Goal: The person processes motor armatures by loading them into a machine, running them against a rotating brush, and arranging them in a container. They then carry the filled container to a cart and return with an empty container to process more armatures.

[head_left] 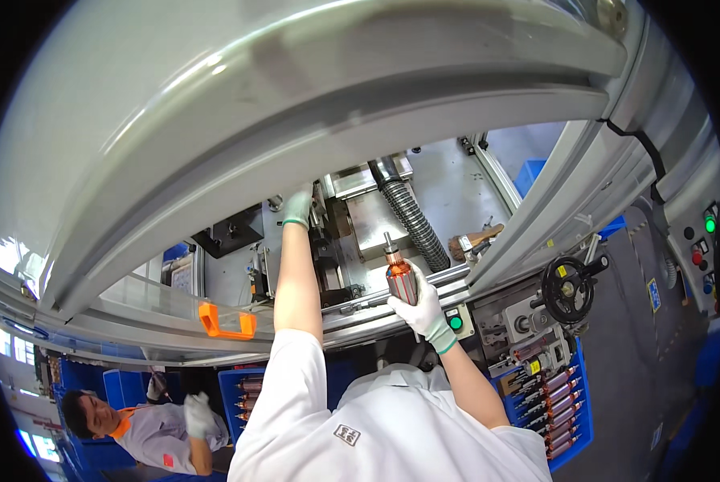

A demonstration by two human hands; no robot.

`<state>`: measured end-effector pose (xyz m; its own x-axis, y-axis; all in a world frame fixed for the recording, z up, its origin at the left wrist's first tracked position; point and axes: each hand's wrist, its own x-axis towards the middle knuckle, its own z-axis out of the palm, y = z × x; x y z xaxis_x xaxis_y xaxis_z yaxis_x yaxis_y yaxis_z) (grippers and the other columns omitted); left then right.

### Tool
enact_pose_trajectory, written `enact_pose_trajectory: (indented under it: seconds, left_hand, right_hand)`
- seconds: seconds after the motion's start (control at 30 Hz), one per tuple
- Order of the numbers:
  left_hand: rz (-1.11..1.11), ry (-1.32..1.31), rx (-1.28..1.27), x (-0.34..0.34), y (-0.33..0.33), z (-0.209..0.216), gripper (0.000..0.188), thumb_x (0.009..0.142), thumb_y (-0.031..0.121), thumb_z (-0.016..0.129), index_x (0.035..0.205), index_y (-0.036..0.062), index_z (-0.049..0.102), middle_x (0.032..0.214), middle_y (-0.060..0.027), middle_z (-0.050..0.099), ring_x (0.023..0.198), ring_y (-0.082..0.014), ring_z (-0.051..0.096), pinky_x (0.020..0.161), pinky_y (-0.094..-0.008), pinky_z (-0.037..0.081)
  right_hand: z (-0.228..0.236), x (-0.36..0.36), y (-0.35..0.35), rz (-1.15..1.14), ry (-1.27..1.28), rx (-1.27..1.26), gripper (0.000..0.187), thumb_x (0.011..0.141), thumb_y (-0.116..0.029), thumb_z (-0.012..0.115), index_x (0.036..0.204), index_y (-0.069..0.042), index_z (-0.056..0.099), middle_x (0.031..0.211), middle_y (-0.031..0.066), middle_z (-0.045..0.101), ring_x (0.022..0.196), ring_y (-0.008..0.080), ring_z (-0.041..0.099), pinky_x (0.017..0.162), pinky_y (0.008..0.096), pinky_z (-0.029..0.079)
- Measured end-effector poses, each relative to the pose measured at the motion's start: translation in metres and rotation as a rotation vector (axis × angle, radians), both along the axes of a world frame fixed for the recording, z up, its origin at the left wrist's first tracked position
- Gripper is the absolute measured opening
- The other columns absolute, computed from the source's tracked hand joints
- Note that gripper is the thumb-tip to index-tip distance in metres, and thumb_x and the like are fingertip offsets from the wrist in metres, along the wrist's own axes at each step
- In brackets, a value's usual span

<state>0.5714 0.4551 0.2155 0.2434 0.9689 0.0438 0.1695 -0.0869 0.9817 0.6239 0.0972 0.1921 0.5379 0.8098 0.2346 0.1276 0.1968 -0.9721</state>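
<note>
Head view: right gloved hand (426, 313), fingers grasping a copper-wound armature (401, 283); left gloved hand (298, 206), fingers hidden behind the pale machine frame (360, 120), grasp impossible to tell.

Blk handwheel (568, 289) w/ yellow tag at its hub. R of wheel, higher: grey ctrl panel (681, 215) w/ bright green lamp (709, 223), red btn (697, 259) under it. Just R of wheel: blue sign (654, 295) on grey floor (629, 365). L of wheel, a bit lower: green btn (455, 322). Up-L: brush (484, 238) w/ wood handle, then ribbed hose (415, 221) past it; blue box (529, 175) above wheel, slightly L. Far L: orange handle (227, 322). Far lower L: co-worker (163, 442), wht shirt, orange collar; windows (23, 350) beyond.
</note>
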Motion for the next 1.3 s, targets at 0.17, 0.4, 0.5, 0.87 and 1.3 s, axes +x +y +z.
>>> enact_pose_trajectory:
  seconds: [0.17, 0.4, 0.5, 0.87, 1.3]
  left_hand:
    - [0.069, 0.037, 0.179, 0.004, 0.017, -0.034, 0.025, 0.074, 0.024, 0.071, 0.079, 0.0023, 0.060, 0.063, -0.0029, 0.055, 0.045, -0.0123, 0.050, 0.040, -0.0283, 0.039]
    - [0.018, 0.093, 0.174, -0.006, 0.018, -0.042, 0.032, 0.075, 0.028, 0.071, 0.088, 0.0011, 0.058, 0.066, -0.0005, 0.054, 0.050, -0.0099, 0.048, 0.046, -0.0280, 0.040]
    - [0.044, 0.172, 0.201, 0.004, 0.005, -0.037, 0.037, 0.075, 0.031, 0.070, 0.088, -0.0007, 0.058, 0.067, -0.0019, 0.056, 0.053, -0.0112, 0.049, 0.047, -0.0280, 0.039]
    - [0.126, 0.105, 0.094, -0.042, 0.036, -0.042, 0.048, 0.083, 0.036, 0.057, 0.107, -0.0052, 0.056, 0.097, -0.0243, 0.063, 0.095, -0.0332, 0.060, 0.078, -0.0392, 0.045]
    - [-0.549, 0.476, 0.498, -0.108, -0.284, 0.014, 0.031, 0.084, 0.018, 0.058, 0.107, -0.0021, 0.060, 0.093, -0.0195, 0.065, 0.086, -0.0314, 0.064, 0.080, -0.0362, 0.049]
  right_hand:
    - [0.003, 0.003, 0.002, 0.010, 0.064, 0.007, 0.063, 0.072, -0.007, 0.066, 0.129, 0.000, 0.042, 0.079, 0.0029, 0.059, 0.060, 0.0075, 0.054, 0.057, 0.0234, 0.048]
    - [0.012, -0.001, 0.002, 0.012, 0.029, -0.021, 0.065, 0.070, -0.011, 0.068, 0.128, 0.003, 0.043, 0.087, 0.0046, 0.060, 0.075, 0.0109, 0.057, 0.074, 0.0255, 0.048]
    - [0.010, 0.002, -0.002, 0.012, 0.085, -0.059, 0.065, 0.070, -0.012, 0.068, 0.128, 0.003, 0.043, 0.089, 0.0051, 0.061, 0.078, 0.0110, 0.057, 0.076, 0.0257, 0.048]
    - [0.006, -0.009, 0.006, 0.016, 0.023, 0.039, 0.066, 0.071, -0.009, 0.066, 0.131, 0.002, 0.041, 0.089, 0.0046, 0.059, 0.071, 0.0089, 0.056, 0.067, 0.0237, 0.048]
    - [-0.001, -0.006, 0.001, -0.042, 0.193, 0.062, 0.058, 0.074, -0.007, 0.067, 0.128, 0.000, 0.044, 0.084, -0.0006, 0.056, 0.065, 0.0063, 0.052, 0.057, 0.0216, 0.045]
